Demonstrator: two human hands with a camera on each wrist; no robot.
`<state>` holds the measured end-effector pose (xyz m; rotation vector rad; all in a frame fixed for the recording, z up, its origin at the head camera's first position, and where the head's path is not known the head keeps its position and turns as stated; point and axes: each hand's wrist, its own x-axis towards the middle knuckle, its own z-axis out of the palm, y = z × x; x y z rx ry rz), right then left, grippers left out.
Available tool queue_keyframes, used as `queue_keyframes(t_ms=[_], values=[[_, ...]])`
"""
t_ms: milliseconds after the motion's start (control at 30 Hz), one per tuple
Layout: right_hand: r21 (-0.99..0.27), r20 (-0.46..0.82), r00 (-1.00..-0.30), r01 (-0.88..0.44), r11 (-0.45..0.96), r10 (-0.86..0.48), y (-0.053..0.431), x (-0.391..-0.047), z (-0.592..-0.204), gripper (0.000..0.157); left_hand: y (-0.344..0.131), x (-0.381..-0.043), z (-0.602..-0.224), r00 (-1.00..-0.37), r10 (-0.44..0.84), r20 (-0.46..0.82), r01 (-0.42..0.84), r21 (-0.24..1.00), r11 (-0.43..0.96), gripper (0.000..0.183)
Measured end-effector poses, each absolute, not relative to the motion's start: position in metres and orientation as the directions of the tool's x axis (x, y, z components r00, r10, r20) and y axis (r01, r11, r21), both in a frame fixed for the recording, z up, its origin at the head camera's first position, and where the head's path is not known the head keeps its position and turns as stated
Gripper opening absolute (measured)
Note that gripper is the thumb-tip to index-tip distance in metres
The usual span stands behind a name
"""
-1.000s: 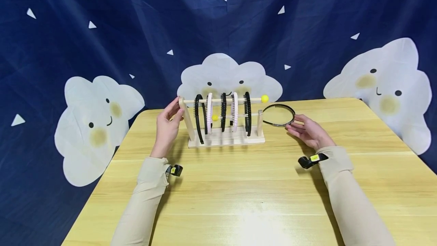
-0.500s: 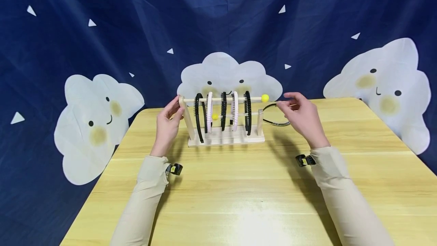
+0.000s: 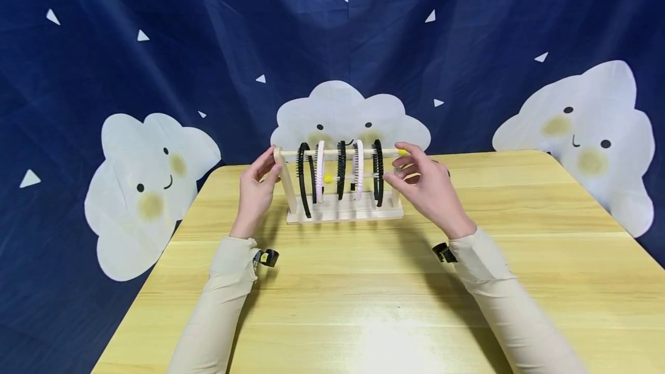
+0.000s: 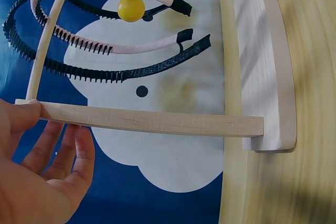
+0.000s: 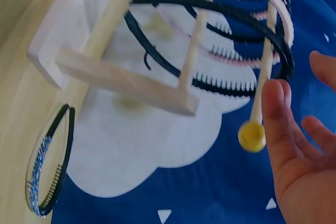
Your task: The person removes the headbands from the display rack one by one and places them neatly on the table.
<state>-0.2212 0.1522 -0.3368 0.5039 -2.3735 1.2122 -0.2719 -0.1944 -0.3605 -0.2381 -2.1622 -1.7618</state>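
Observation:
A pale wooden rack (image 3: 345,216) stands toward the back of the table. Several toothed headbands hang along its upper rod, black ones such as the rightmost headband (image 3: 378,175) alternating with pink ones like this pink headband (image 3: 358,172). My left hand (image 3: 256,192) pinches the top of the tall left post (image 4: 152,120), thumb on one side and fingers on the other. At the rod's other end, my right hand (image 3: 431,192) hovers beside the yellow ball (image 5: 252,136), its thumb and fingers apart and nothing between them. Its fingertips are close to the rightmost black headband.
A black headband with blue glitter (image 5: 38,169) lies on the table right of the rack, mostly behind my right hand in the head view. The rack's lower rod carries another yellow ball (image 3: 328,178). A dark blue cloud-print curtain (image 3: 332,27) hangs behind the table.
My right hand has left the glitter headband, risen and moved left to the rod's ball end. My left hand keeps its hold on the post.

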Motion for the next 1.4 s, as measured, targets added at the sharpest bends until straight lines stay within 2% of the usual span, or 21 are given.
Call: queue_keyframes(t_ms=[267,567,967,1400], values=[[-0.634,0.564,-0.817,-0.520,0.573,-0.118,0.136,-0.224,-0.348,0.063,-0.194,-0.272,-0.360,-0.929,-0.086,0.361,0.336,0.917,0.214,0.047],[-0.635,0.540,-0.832,-0.502,0.587,-0.128,0.127,-0.225,-0.355,0.065,-0.194,-0.272,-0.360,-0.929,-0.083,0.361,0.337,0.916,0.217,0.047],[-0.586,0.555,-0.825,-0.478,0.655,-0.106,0.129,-0.223,-0.351,0.062,-0.194,-0.272,-0.360,-0.926,-0.083,0.370,0.347,0.915,0.207,0.046],[-0.596,0.576,-0.816,-0.455,0.661,-0.043,0.142,-0.222,-0.342,0.057,-0.195,-0.273,-0.362,-0.924,-0.086,0.373,0.349,0.913,0.209,0.046]])
